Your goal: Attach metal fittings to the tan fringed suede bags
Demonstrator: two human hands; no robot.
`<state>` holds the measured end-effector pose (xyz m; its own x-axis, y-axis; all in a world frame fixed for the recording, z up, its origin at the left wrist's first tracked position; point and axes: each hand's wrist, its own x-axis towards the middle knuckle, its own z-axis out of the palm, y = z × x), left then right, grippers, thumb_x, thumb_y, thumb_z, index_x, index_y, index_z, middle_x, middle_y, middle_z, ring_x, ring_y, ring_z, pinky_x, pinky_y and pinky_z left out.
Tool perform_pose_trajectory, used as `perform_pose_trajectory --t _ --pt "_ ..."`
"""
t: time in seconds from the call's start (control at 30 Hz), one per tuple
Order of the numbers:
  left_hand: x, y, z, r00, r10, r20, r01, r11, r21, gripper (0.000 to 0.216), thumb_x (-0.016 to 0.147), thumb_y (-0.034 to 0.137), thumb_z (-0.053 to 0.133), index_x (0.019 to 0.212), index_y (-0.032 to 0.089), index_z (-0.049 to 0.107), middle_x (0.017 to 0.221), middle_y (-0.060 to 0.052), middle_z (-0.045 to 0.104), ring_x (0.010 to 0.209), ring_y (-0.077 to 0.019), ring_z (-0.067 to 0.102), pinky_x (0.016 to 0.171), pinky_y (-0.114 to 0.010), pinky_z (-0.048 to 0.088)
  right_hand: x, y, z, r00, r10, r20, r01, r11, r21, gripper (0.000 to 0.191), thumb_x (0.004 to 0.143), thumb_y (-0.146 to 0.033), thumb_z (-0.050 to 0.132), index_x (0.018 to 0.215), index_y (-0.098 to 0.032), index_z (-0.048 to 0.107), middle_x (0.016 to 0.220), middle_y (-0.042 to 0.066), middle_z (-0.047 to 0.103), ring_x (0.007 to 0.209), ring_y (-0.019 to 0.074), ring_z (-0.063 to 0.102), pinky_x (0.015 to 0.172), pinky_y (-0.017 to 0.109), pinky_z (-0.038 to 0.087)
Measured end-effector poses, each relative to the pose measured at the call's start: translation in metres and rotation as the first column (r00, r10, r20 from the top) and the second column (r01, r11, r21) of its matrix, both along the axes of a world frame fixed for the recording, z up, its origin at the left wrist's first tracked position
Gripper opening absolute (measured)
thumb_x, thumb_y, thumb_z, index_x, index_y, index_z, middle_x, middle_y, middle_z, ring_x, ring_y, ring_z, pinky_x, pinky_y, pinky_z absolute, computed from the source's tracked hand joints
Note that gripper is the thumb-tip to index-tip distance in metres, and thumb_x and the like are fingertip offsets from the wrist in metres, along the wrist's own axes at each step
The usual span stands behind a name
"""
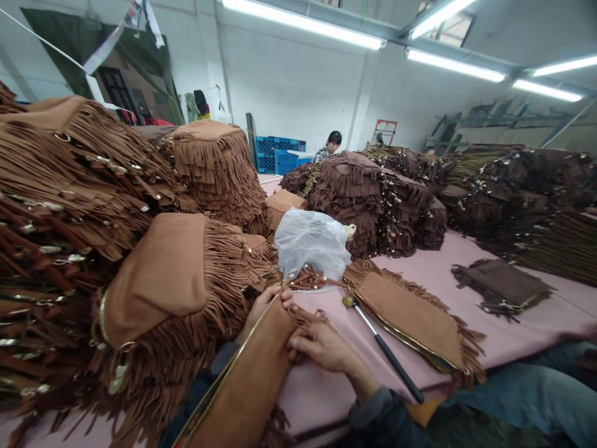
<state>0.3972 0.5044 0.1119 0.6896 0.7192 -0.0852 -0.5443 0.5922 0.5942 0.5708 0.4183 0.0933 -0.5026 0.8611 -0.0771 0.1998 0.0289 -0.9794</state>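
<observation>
A tan suede fringed bag (252, 379) with a gold zipper lies slantwise in front of me, its near end towards my lap. My left hand (268, 302) is closed around its far end, beside the end of the zipper. My right hand (321, 342) has its fingers bent in against the bag's right edge, at the fringe strands. Beyond my hands lies a heap of small brown leather straps (310, 278), partly in a clear plastic bag (314, 239). To my right rests a tool (392, 358) with a black handle, metal shaft and round yellowish head.
Another tan fringed bag (405, 311) lies beside the tool on the pink-covered table (336, 398), with a dark brown one (504, 286) farther right. Tall stacks of tan bags (217, 168) crowd the left; dark brown stacks (347, 193) stand behind. A person (321, 152) is at the back.
</observation>
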Motion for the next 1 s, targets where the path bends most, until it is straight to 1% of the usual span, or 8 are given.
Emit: perform_pose_trajectory --t 0.13,0.23,0.3,0.5,0.7,0.8,0.9,1.0 --pt "0.004 0.016 -0.034 0.999 0.015 -0.028 -0.017 0.998 -0.059 0.029 0.084 0.035 0.055 0.061 0.018 0.047 0.054 0.001 0.047 0.057 -0.0144 0.055 0.063 -0.028 0.049 0.042 0.055 -0.005 0.738 -0.555 0.383 0.420 0.823 0.383 0.031 0.099 -0.031 0.042 0.101 -0.019 0.070 0.093 0.007 0.070 0.088 0.0207 0.064 0.080 0.029 0.047" --pt "0.007 0.022 -0.046 0.986 0.135 -0.095 -0.131 0.990 0.048 0.030 0.086 0.038 0.056 0.064 0.018 0.050 0.055 0.002 0.047 0.053 -0.0112 0.050 0.058 -0.024 0.044 0.058 0.097 -0.005 0.393 -0.665 0.635 0.341 0.747 0.571 0.035 0.098 -0.020 0.041 0.120 -0.025 0.067 0.112 0.008 0.067 0.106 0.0234 0.060 0.086 0.030 0.044" --pt "0.011 0.024 -0.052 0.945 0.282 -0.164 -0.245 0.945 0.216 0.029 0.084 0.039 0.063 0.068 0.017 0.052 0.057 0.003 0.051 0.052 -0.0095 0.048 0.056 -0.023 0.040 0.059 0.120 -0.006 0.329 -0.618 0.714 0.265 0.786 0.558 0.039 0.096 -0.016 0.041 0.123 -0.028 0.067 0.114 0.010 0.065 0.110 0.0249 0.059 0.084 0.030 0.044" --pt "0.019 0.021 -0.068 0.806 0.508 -0.304 -0.218 0.732 0.646 0.033 0.088 0.045 0.063 0.075 0.016 0.058 0.067 0.002 0.057 0.063 -0.0108 0.052 0.067 -0.024 0.041 0.055 0.155 -0.015 0.415 -0.532 0.738 0.212 0.845 0.490 0.022 0.087 -0.016 0.057 0.099 -0.018 0.074 0.107 0.015 0.065 0.101 0.0283 0.062 0.084 0.034 0.044" --pt "0.020 0.019 -0.066 0.794 0.526 -0.304 -0.203 0.701 0.684 0.035 0.089 0.049 0.061 0.078 0.016 0.057 0.070 0.001 0.058 0.065 -0.0113 0.053 0.067 -0.023 0.043 0.059 0.123 -0.011 0.576 -0.617 0.536 0.368 0.781 0.504 0.024 0.094 -0.036 0.054 0.100 -0.017 0.066 0.097 0.009 0.067 0.091 0.0227 0.063 0.078 0.030 0.049" --pt "0.022 0.012 -0.058 0.826 0.484 -0.288 -0.183 0.715 0.674 0.033 0.089 0.048 0.061 0.083 0.015 0.059 0.073 0.000 0.061 0.063 -0.0109 0.055 0.065 -0.023 0.044 0.048 0.088 -0.022 0.742 -0.670 0.025 0.658 0.736 0.160 0.041 0.093 -0.056 0.053 0.095 -0.016 0.063 0.077 0.004 0.065 0.066 0.0158 0.061 0.061 0.025 0.051" --pt "0.024 0.003 -0.049 0.840 0.458 -0.291 -0.161 0.723 0.672 0.031 0.089 0.045 0.062 0.085 0.014 0.062 0.077 -0.001 0.064 0.064 -0.0107 0.056 0.065 -0.023 0.045 0.036 0.056 -0.034 0.615 -0.704 -0.355 0.667 0.705 -0.242 0.049 0.076 -0.062 0.074 0.086 -0.015 0.063 0.069 0.002 0.063 0.053 0.0116 0.056 0.049 0.022 0.048" --pt "0.026 -0.007 -0.042 0.842 0.441 -0.309 -0.144 0.737 0.660 0.029 0.087 0.043 0.066 0.085 0.014 0.064 0.077 -0.001 0.065 0.065 -0.0109 0.058 0.067 -0.023 0.046 0.029 0.039 -0.036 0.568 -0.710 -0.416 0.634 0.700 -0.328 0.051 0.068 -0.059 0.082 0.083 -0.014 0.065 0.071 0.004 0.066 0.050 0.0099 0.056 0.044 0.019 0.046"
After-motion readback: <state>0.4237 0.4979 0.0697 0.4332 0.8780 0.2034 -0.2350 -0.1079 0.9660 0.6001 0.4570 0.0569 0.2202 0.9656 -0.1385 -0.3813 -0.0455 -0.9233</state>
